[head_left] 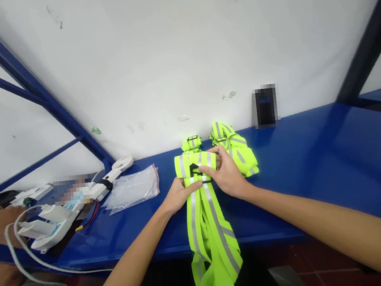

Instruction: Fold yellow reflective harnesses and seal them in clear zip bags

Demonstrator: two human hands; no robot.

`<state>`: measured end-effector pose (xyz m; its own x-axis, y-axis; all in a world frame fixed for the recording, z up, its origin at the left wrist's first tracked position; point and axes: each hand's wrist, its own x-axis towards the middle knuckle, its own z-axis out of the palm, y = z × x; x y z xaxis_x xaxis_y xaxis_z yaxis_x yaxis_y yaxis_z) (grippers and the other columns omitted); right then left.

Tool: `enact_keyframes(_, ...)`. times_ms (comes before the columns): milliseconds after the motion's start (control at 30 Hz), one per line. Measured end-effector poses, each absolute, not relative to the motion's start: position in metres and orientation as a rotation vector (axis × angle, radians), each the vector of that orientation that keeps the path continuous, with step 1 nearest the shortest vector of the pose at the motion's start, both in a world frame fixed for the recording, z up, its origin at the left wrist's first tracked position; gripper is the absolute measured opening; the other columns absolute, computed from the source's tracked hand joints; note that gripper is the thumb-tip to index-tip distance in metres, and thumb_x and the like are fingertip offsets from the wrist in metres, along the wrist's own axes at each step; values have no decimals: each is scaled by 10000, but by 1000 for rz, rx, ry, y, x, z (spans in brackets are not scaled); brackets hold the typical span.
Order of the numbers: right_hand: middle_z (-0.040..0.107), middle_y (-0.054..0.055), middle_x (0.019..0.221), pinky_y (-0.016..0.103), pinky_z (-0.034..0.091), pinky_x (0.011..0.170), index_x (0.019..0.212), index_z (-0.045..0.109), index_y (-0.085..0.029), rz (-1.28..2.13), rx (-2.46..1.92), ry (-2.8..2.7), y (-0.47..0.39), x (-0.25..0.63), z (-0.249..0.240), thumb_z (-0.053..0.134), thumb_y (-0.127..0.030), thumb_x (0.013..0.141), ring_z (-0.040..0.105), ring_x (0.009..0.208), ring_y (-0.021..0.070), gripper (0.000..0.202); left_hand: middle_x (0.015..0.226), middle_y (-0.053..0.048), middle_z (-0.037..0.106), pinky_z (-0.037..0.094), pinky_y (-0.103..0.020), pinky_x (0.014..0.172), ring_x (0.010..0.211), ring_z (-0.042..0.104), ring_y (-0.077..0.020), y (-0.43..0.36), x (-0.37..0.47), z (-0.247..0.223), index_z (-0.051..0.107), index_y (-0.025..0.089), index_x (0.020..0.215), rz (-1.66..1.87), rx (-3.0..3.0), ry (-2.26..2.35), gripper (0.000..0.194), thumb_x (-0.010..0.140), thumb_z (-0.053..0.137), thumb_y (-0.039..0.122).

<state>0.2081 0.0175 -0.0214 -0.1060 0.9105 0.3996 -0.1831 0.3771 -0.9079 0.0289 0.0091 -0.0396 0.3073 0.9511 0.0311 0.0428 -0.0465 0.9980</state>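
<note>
while both hands meet at the middle of the frame in the head view, the left hand point(178, 196) grips the neon yellow reflective strap point(200, 191) from below, fingers curled around its bands, and the right hand point(225, 173) is closed over the folded top of the same strap, thumb near a black buckle point(195, 169). the strap's folded part lies on the blue surface point(314, 167) at centre, and its long loose ends hang over the front edge toward the bottom of the frame. just behind the hands, touching the white wall, sit two folded bundles of the same straps point(234, 150). left of centre lies a clear zip bag point(132, 189), with a white handheld fan point(115, 170) beside it. at the lower left are white devices with cables point(46, 224). a blurred dark object point(266, 106) stands against the wall right of centre.
</note>
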Motion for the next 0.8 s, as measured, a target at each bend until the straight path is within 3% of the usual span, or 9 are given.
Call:
enact_keyframes(133, 661, 27, 903, 334, 553, 735, 999, 458, -221, 1088, -727, -1399, 20, 209, -22, 747, -225, 699, 668, 849, 199, 417, 1209, -112, 665, 510, -402, 927, 1103, 627, -298, 10, 31, -40, 618, 160, 1198, 1056, 1461, 996, 547, 695, 793, 288)
enact_keyframes(367, 717, 65, 1042, 401, 523, 897, 989, 628, -171, 1419, -693, -1546, 34, 224, -21, 753, -266, 704, 666, 992, 237, 325, 1071, -117, 719, 546, -385, 838, 950, 686, -277, 10, 28, -43, 677, 132, 1056, 1029, 1420, 1035, 451, 657, 816, 289)
enact_keyframes(800, 690, 32, 914, 330, 543, 730, 961, 596, -188, 1161, -714, -1583, 27, 214, -27, 753, -352, 706, 667, 846, 216, 342, 1140, -125, 691, 509, -406, 913, 1026, 658, -272, 10, 31, -42, 651, 142, 1114, 1128, 1423, 1036, 540, 625, 834, 279)
